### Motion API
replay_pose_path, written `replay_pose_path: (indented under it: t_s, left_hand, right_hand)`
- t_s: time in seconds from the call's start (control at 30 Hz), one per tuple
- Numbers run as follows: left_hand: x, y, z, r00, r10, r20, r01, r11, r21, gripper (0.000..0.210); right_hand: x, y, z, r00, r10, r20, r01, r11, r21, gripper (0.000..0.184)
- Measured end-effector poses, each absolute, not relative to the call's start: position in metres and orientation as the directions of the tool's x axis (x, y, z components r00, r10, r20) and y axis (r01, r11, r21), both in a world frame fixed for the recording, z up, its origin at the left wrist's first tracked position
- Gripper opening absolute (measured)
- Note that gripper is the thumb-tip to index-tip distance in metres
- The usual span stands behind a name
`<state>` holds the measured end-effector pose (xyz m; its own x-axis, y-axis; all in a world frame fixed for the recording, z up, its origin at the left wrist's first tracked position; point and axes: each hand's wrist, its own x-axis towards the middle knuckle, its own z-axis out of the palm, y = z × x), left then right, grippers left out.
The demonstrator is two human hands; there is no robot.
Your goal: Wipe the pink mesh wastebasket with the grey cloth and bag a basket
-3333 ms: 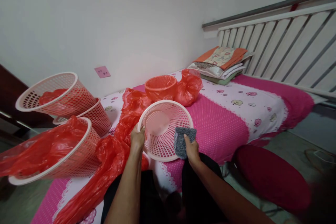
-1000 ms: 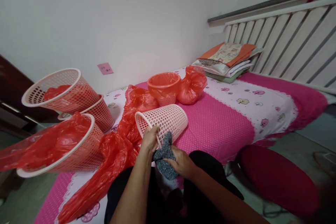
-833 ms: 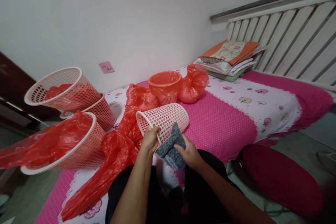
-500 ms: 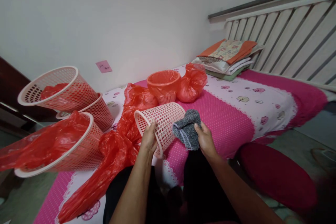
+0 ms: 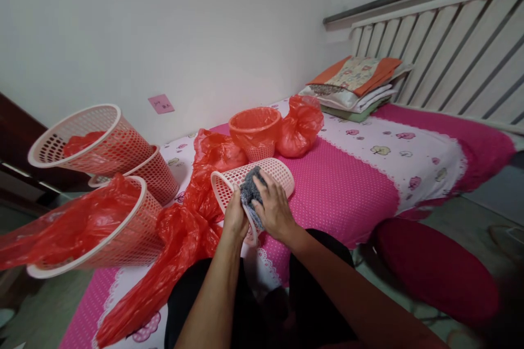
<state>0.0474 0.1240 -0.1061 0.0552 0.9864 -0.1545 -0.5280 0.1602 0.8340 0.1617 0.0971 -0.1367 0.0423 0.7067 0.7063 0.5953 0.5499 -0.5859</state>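
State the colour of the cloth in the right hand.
The cloth is mottled grey, seen in the head view, partly behind the right hand.

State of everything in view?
Held basket: on its side, mouth leftward
Gray cloth: bunched against held basket
Left hand: gripping held basket
Right hand: pressing gray cloth
Far basket: upright, lined with red plastic
Near left basket: red plastic spilling over rim
Upper left basket: red plastic inside
Fabrics: stacked

Five baskets (image 5: 278,170), one cloth (image 5: 249,187), two hands (image 5: 275,207), one stool (image 5: 436,270), one note (image 5: 161,104).
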Motion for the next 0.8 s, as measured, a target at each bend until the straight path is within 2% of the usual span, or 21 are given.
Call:
replay_pose_path:
  t_s: [0.13, 0.23, 0.4, 0.5, 0.6, 0.7, 0.8]
  left_hand:
    - [0.047, 0.124, -0.106, 0.057, 0.984, -0.168, -0.544, 0.172, 0.821, 0.043]
    - [0.049, 0.122, -0.105, 0.076, 0.984, -0.158, -0.558, 0.174, 0.811, 0.043]
    - [0.048, 0.118, -0.101, 0.161, 0.987, -0.012, -0.485, 0.090, 0.870, 0.053]
    - [0.044, 0.118, -0.101, 0.153, 0.988, -0.021, -0.441, 0.087, 0.893, 0.053]
    - [0.044, 0.117, -0.101, 0.133, 0.989, -0.062, -0.436, 0.115, 0.892, 0.047]
    - [0.046, 0.116, -0.101, 0.111, 0.990, -0.086, -0.439, 0.126, 0.889, 0.041]
    - [0.049, 0.114, -0.100, 0.102, 0.992, -0.080, -0.461, 0.118, 0.879, 0.040]
  right_hand:
    - [0.162, 0.103, -0.149, -0.018, 0.748, 0.663, 0.630, 0.524, -0.574, 0.063]
    - [0.173, 0.110, -0.150, -0.045, 0.764, 0.644, 0.514, 0.571, -0.641, 0.052]
    - [0.187, 0.125, -0.145, -0.007, 0.801, 0.599, 0.264, 0.579, -0.771, 0.046]
    - [0.197, 0.141, -0.146, 0.128, 0.855, 0.502, 0.124, 0.489, -0.864, 0.044]
    - [0.206, 0.156, -0.150, 0.279, 0.882, 0.380, 0.089, 0.370, -0.925, 0.048]
    - [0.208, 0.160, -0.154, 0.277, 0.910, 0.309, 0.086, 0.297, -0.951, 0.045]
    - [0.208, 0.150, -0.157, 0.191, 0.962, 0.195, -0.052, 0.208, -0.977, 0.029]
